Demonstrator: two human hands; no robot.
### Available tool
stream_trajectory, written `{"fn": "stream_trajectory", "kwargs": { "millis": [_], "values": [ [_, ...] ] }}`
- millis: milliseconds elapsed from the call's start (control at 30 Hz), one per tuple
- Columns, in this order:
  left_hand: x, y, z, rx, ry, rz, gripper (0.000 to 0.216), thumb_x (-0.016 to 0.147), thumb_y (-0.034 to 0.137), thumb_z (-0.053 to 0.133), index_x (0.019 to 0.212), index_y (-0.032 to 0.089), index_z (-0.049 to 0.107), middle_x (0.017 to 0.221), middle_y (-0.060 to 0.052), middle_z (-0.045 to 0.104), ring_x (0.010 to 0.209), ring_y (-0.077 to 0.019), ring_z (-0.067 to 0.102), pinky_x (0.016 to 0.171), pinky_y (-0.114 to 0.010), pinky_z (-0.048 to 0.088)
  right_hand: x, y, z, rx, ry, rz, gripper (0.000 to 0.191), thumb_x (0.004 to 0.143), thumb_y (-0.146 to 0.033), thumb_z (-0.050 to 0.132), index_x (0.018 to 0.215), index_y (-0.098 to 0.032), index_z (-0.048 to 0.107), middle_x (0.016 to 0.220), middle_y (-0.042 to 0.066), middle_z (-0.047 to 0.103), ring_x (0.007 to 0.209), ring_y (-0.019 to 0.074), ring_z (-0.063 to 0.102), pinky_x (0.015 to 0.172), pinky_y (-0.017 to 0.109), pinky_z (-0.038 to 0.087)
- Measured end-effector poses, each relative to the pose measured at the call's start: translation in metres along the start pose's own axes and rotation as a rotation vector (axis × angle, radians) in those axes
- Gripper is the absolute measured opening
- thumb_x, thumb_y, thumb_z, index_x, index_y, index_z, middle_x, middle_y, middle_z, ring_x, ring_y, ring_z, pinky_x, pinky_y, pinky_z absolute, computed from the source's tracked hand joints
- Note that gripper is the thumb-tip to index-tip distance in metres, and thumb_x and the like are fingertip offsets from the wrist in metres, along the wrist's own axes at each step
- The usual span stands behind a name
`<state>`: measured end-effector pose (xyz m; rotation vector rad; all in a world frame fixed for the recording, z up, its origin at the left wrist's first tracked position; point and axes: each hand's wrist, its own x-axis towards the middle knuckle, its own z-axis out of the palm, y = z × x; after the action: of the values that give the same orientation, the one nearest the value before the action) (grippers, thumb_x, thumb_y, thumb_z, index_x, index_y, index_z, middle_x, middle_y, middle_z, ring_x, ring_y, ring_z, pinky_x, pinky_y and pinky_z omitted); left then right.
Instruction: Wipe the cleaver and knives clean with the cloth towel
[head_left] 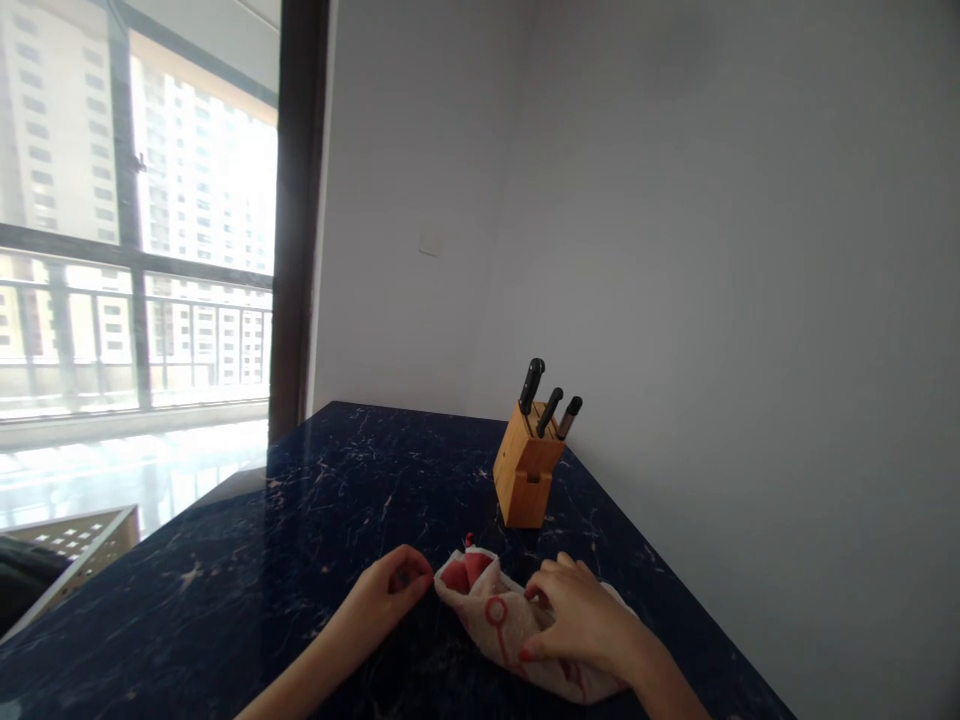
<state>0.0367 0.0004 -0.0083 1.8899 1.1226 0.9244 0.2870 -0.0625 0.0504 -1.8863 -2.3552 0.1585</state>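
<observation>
A crumpled beige cloth with red markings point(491, 612) lies on the dark blue marble tabletop point(315, 520) near its front. My left hand point(394, 585) sits at the cloth's left edge, fingers curled together in a pinch against the fabric. My right hand point(581, 620) rests on top of the cloth's right part, fingers bent and pressing into it. Behind the cloth stands a wooden knife block point(527, 470) with three black-handled knives point(549, 405) sticking out.
A grey wall runs along the right and back of the table. A large window with a dark frame point(296, 220) is at the left, tall buildings outside. A perforated beige crate point(75, 545) sits low at the left beyond the table edge.
</observation>
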Motion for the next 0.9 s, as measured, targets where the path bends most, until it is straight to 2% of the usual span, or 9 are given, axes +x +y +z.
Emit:
{"fn": "stream_trajectory", "kwargs": {
  "millis": [100, 200, 300, 400, 567, 633, 733, 833, 900],
  "values": [
    [0.000, -0.002, -0.002, 0.162, 0.075, 0.033, 0.018, 0.074, 0.030, 0.049, 0.081, 0.017, 0.059, 0.070, 0.001, 0.057, 0.058, -0.0117, 0.048, 0.054, -0.022, 0.037, 0.003, -0.005, 0.009, -0.110, 0.050, -0.016, 0.015, 0.063, -0.025, 0.060, 0.078, -0.021, 0.062, 0.083, 0.002, 0.060, 0.086, 0.0210, 0.049, 0.076, 0.031, 0.031],
    [0.000, -0.005, -0.003, 0.236, 0.074, 0.060, 0.018, 0.074, 0.026, 0.047, 0.082, 0.018, 0.061, 0.075, -0.001, 0.059, 0.066, -0.0143, 0.052, 0.061, -0.024, 0.040, 0.011, -0.013, 0.018, -0.202, 0.119, -0.087, 0.013, 0.067, -0.013, 0.052, 0.077, -0.018, 0.060, 0.083, 0.003, 0.060, 0.085, 0.0199, 0.049, 0.079, 0.033, 0.029],
    [0.001, -0.007, -0.008, 0.305, 0.109, 0.081, 0.020, 0.077, 0.027, 0.044, 0.085, 0.020, 0.061, 0.080, -0.002, 0.061, 0.074, -0.0166, 0.053, 0.069, -0.027, 0.040, 0.024, -0.026, 0.026, -0.255, 0.211, -0.153, 0.009, 0.074, -0.015, 0.050, 0.076, -0.019, 0.058, 0.080, 0.003, 0.059, 0.082, 0.0199, 0.048, 0.077, 0.035, 0.028],
    [0.001, -0.011, -0.017, 0.443, 0.189, 0.091, 0.022, 0.081, 0.028, 0.040, 0.088, 0.022, 0.060, 0.083, -0.002, 0.062, 0.081, -0.0187, 0.052, 0.076, -0.030, 0.037, 0.039, -0.037, 0.033, -0.293, 0.317, -0.156, 0.012, 0.081, -0.017, 0.046, 0.078, -0.021, 0.057, 0.081, 0.002, 0.058, 0.082, 0.0201, 0.047, 0.073, 0.034, 0.028],
    [0.006, -0.027, -0.030, 0.640, 0.291, -0.026, 0.024, 0.080, 0.031, 0.044, 0.097, 0.026, 0.059, 0.095, -0.002, 0.061, 0.090, -0.0226, 0.049, 0.080, -0.035, 0.033, 0.047, -0.039, 0.035, -0.281, 0.443, -0.144, 0.019, 0.084, -0.029, 0.048, 0.101, -0.026, 0.054, 0.094, 0.003, 0.057, 0.086, 0.0202, 0.046, 0.072, 0.033, 0.029],
    [0.008, -0.032, -0.031, 0.647, 0.282, -0.036, 0.024, 0.080, 0.029, 0.044, 0.099, 0.027, 0.058, 0.100, -0.002, 0.060, 0.092, -0.0230, 0.048, 0.081, -0.036, 0.033, 0.043, -0.034, 0.032, -0.225, 0.475, -0.126, 0.023, 0.083, -0.032, 0.050, 0.105, -0.027, 0.053, 0.097, 0.003, 0.057, 0.088, 0.0203, 0.046, 0.073, 0.033, 0.029],
    [0.010, -0.036, -0.029, 0.635, 0.249, 0.007, 0.025, 0.079, 0.026, 0.045, 0.100, 0.029, 0.057, 0.103, 0.000, 0.059, 0.093, -0.0224, 0.048, 0.082, -0.037, 0.034, 0.035, -0.027, 0.028, -0.126, 0.493, -0.069, 0.013, 0.083, -0.028, 0.049, 0.094, -0.026, 0.057, 0.092, 0.001, 0.058, 0.088, 0.0192, 0.046, 0.074, 0.031, 0.029],
    [0.007, -0.036, -0.021, 0.606, 0.204, 0.100, 0.032, 0.081, 0.024, 0.042, 0.111, 0.031, 0.052, 0.113, 0.001, 0.057, 0.098, -0.0215, 0.046, 0.084, -0.036, 0.035, 0.030, -0.023, 0.032, -0.067, 0.455, -0.025, 0.009, 0.082, -0.026, 0.050, 0.085, -0.025, 0.059, 0.086, 0.000, 0.059, 0.086, 0.0188, 0.047, 0.074, 0.031, 0.028],
    [0.004, -0.034, -0.015, 0.594, 0.154, 0.150, 0.037, 0.083, 0.024, 0.039, 0.118, 0.032, 0.046, 0.122, 0.002, 0.052, 0.103, -0.0215, 0.044, 0.086, -0.037, 0.035, 0.029, -0.024, 0.037, -0.052, 0.422, 0.003, 0.010, 0.080, -0.026, 0.053, 0.088, -0.026, 0.059, 0.085, 0.000, 0.059, 0.085, 0.0196, 0.047, 0.073, 0.031, 0.028]
  ]
}}
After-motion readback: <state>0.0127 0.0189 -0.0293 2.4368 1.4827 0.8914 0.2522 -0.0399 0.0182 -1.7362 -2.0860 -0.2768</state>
